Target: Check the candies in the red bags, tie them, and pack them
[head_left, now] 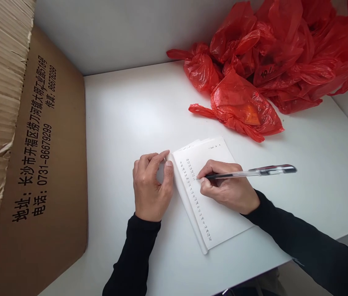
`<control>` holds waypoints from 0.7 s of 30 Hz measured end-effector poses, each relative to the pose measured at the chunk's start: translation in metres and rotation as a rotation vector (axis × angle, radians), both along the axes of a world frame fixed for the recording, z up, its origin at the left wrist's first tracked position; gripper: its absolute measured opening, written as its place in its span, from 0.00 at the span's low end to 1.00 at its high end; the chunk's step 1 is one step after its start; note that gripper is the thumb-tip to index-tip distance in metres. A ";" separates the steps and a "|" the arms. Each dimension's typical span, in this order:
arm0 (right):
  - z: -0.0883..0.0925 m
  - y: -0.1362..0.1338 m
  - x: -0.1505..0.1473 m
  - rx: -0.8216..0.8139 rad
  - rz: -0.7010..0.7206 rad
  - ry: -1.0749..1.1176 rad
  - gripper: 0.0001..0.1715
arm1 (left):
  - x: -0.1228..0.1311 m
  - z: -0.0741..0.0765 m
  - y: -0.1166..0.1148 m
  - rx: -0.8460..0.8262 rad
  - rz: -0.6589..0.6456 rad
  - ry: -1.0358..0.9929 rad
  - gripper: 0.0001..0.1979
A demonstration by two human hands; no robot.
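A pen with a clear barrel and dark grip is held in my right hand, its tip on the page at the second column of numbers. Under that hand lies a white notepad, tilted on the table, with handwritten numbers in two columns. My left hand rests beside the pad's left edge, its fingers loosely curved and apart, index fingertip near the top left corner. No object shows in its grasp.
A large cardboard box with printed text stands along the left of the white table. Several red plastic bags, knotted and heaped, lie at the back right. One smaller red bag sits just beyond the notepad.
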State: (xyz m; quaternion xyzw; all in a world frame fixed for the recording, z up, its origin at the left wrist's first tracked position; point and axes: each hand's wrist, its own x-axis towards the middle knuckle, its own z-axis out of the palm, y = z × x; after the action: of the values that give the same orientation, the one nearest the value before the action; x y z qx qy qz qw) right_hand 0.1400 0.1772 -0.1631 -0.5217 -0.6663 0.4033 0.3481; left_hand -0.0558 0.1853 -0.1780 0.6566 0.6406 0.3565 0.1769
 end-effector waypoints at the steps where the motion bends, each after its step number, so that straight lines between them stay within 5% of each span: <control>1: 0.000 0.000 0.000 0.001 -0.019 0.011 0.09 | 0.000 0.000 0.000 0.001 0.000 0.000 0.13; 21: -0.001 0.001 0.000 -0.018 -0.011 -0.029 0.09 | -0.001 -0.001 0.000 0.004 -0.004 0.004 0.14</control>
State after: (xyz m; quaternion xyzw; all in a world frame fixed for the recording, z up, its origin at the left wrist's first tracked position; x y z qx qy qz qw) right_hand 0.1401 0.1781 -0.1636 -0.5343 -0.6646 0.3998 0.3361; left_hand -0.0566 0.1848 -0.1793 0.6589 0.6390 0.3562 0.1750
